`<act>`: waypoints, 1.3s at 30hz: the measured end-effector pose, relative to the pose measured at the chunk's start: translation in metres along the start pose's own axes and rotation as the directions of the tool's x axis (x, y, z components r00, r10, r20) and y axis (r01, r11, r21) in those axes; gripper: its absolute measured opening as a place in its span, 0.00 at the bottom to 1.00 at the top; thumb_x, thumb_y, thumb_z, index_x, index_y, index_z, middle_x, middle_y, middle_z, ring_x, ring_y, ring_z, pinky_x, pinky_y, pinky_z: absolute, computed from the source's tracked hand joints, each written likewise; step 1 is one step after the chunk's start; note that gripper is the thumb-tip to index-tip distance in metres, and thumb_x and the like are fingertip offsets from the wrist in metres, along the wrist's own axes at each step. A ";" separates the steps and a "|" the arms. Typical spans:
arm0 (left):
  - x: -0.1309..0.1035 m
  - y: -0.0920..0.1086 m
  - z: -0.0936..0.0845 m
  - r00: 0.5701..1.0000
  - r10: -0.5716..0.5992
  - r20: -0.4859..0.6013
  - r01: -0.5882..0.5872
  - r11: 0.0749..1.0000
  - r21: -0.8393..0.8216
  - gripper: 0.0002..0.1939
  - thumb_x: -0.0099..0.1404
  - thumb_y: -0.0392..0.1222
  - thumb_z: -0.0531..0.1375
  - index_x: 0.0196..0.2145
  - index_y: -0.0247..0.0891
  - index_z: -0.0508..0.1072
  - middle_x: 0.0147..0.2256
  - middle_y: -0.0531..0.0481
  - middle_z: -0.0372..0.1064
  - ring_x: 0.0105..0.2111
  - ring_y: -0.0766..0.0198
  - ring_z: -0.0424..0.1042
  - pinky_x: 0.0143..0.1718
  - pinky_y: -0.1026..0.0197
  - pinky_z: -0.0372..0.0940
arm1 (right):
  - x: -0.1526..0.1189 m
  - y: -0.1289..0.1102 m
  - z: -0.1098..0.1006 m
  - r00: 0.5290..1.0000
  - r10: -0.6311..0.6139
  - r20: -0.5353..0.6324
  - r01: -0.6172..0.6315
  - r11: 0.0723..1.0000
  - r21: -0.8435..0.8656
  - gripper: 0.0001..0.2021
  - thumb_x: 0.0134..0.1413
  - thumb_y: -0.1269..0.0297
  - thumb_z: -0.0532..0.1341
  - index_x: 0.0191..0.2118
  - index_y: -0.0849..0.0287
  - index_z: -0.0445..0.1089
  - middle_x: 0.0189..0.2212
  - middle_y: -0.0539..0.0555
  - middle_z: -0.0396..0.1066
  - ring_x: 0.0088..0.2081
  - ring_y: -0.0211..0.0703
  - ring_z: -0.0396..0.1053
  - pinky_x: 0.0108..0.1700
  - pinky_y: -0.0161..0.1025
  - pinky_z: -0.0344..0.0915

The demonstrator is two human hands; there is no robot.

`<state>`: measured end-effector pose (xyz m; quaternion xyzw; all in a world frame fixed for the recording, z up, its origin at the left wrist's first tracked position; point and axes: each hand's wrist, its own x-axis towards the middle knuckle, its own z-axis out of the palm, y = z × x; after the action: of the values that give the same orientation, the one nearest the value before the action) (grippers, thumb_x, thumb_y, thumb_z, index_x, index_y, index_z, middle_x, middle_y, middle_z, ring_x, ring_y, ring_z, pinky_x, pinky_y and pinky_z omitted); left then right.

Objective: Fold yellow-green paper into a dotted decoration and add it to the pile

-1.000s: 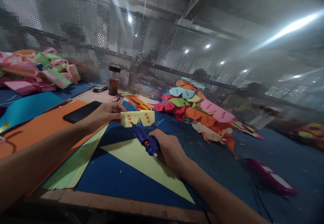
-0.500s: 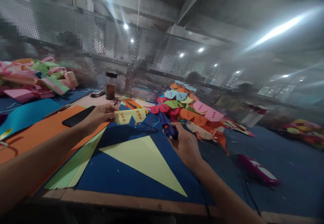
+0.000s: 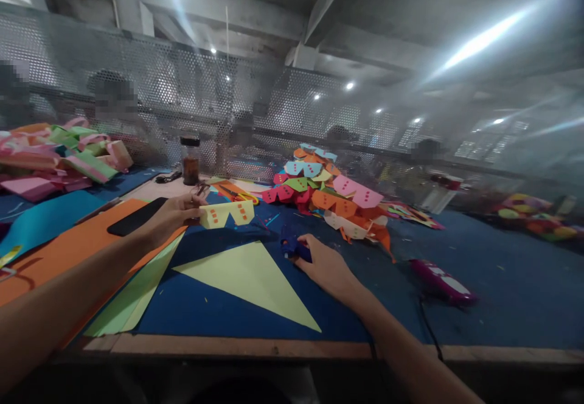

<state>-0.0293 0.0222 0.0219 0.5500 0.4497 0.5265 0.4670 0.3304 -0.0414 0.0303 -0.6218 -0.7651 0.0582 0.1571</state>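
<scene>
My left hand (image 3: pixel 176 214) pinches the left end of a pale yellow paper cutout (image 3: pixel 227 215) with a V-shaped notch and small orange squares. It holds this piece just above the table. My right hand (image 3: pixel 326 265) is closed around the handle of a dark blue glue gun (image 3: pixel 294 247), which lies low over the blue table surface, slightly smeared by motion. Between my arms a large pale yellow paper triangle (image 3: pixel 255 279) rests flat. Beyond the right hand rises a pile of similar notched paper cutouts (image 3: pixel 335 200) in several colours.
A black phone (image 3: pixel 137 216) lies on orange paper (image 3: pixel 86 233) at left. Behind stand a brown jar (image 3: pixel 190 163) and yellow-handled scissors (image 3: pixel 244 196). A corded purple device (image 3: pixel 442 282) lies right. Folded paper pieces (image 3: pixel 86 154) are heaped far left. A mesh screen (image 3: pixel 182 94) crosses the back.
My right hand has lowered the glue gun and turned it from pointing forward to lying more sideways. The left hand still holds the yellow cutout. The whole view has shifted slightly.
</scene>
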 end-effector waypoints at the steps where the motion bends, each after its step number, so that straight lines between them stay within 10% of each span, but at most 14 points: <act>1: 0.000 -0.001 0.000 1.000 0.002 0.004 -0.002 1.000 0.000 0.20 0.48 0.46 0.75 0.37 0.37 0.77 0.34 0.48 0.80 0.33 0.62 0.78 0.35 0.62 0.72 | -0.001 0.001 0.000 1.000 -0.005 0.009 0.005 1.000 -0.003 0.17 0.63 0.59 0.63 0.54 0.60 0.68 0.52 0.62 0.76 0.53 0.57 0.75 0.50 0.46 0.66; 19: -0.004 0.001 0.006 0.998 0.004 0.063 -0.002 1.000 -0.023 0.18 0.50 0.45 0.75 0.36 0.36 0.76 0.34 0.47 0.80 0.33 0.60 0.79 0.36 0.61 0.74 | -0.011 0.007 -0.007 0.988 -0.139 -0.066 0.126 0.976 -0.176 0.20 0.61 0.58 0.65 0.56 0.59 0.71 0.51 0.63 0.71 0.55 0.60 0.66 0.55 0.56 0.62; 30: -0.015 0.007 0.028 0.986 0.040 0.163 -0.040 0.999 -0.005 0.13 0.54 0.45 0.72 0.34 0.38 0.77 0.32 0.49 0.78 0.33 0.60 0.77 0.37 0.60 0.73 | 0.042 -0.049 -0.011 0.912 -0.338 -0.231 0.402 0.847 0.348 0.10 0.66 0.62 0.60 0.49 0.58 0.73 0.43 0.55 0.76 0.41 0.43 0.73 0.45 0.41 0.67; 39: -0.013 0.023 0.053 0.981 -0.003 0.192 0.001 1.000 0.009 0.16 0.53 0.46 0.73 0.37 0.39 0.76 0.31 0.49 0.79 0.31 0.61 0.78 0.34 0.60 0.73 | 0.047 -0.043 -0.004 0.905 -0.253 -0.341 0.405 0.755 0.516 0.07 0.60 0.65 0.59 0.38 0.57 0.75 0.36 0.51 0.77 0.35 0.41 0.71 0.40 0.38 0.66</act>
<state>0.0236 0.0039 0.0419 0.5998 0.4054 0.4686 0.5063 0.2832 -0.0063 0.0541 -0.4013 -0.7830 0.1790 0.4403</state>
